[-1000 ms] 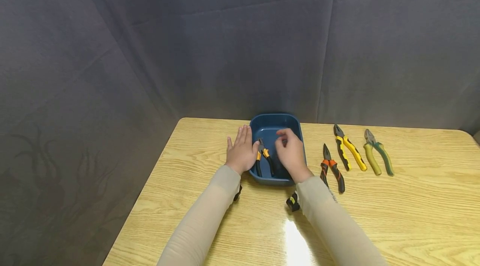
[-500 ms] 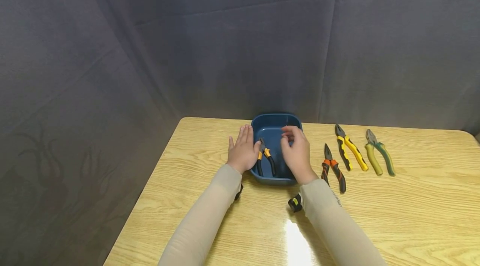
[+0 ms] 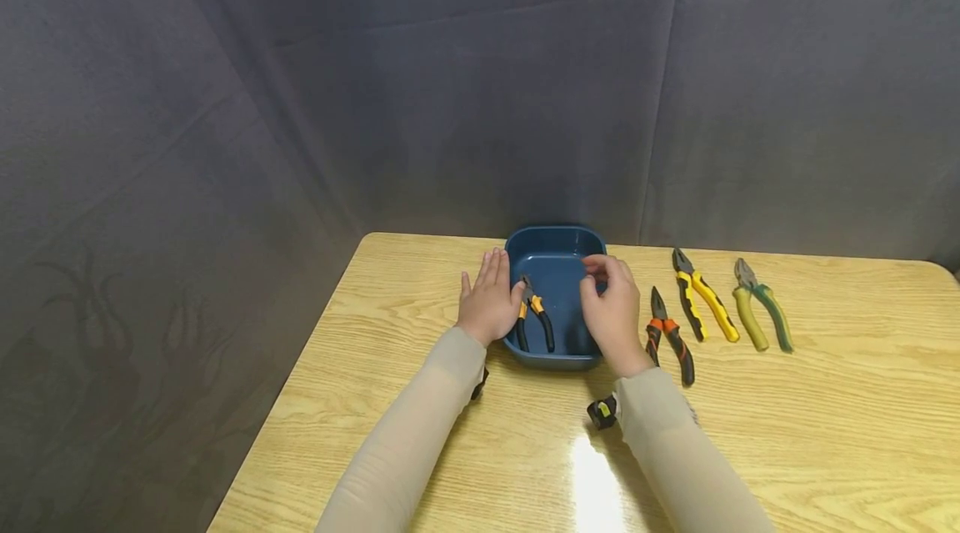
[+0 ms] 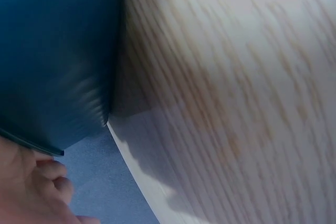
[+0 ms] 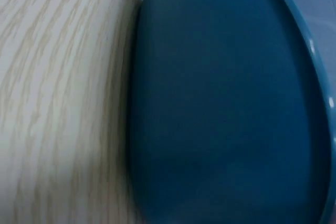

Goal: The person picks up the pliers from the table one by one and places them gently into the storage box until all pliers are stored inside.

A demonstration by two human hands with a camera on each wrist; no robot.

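My left hand (image 3: 486, 306) rests with straight fingers along the left rim of a dark blue plastic bin (image 3: 557, 264). In the left wrist view, that hand (image 4: 31, 187) is at the rim, beside the bin's outer wall (image 4: 58, 56). Inside the bin, near its left side, lies a pair of pliers (image 3: 545, 326) with black and orange handles. Over the bin's right rim is my right hand (image 3: 613, 309), its fingers loosely bent and nothing visible between them. The right wrist view is mostly filled by the bin's side (image 5: 220, 103); the hand's fingers are hidden there.
Right of the bin, three more pliers lie in a loose row on the wooden table (image 3: 862, 399): orange-and-black needle-nose pliers (image 3: 661, 321), yellow-and-black pliers (image 3: 691, 275) and green-handled pliers (image 3: 747, 288). A grey cloth (image 3: 480, 99) hangs behind the table's back edge.
My right hand has moved right, from over the inside of the bin to its right rim. The left hand stays at the left rim, and the pliers in the bin have kept their place.
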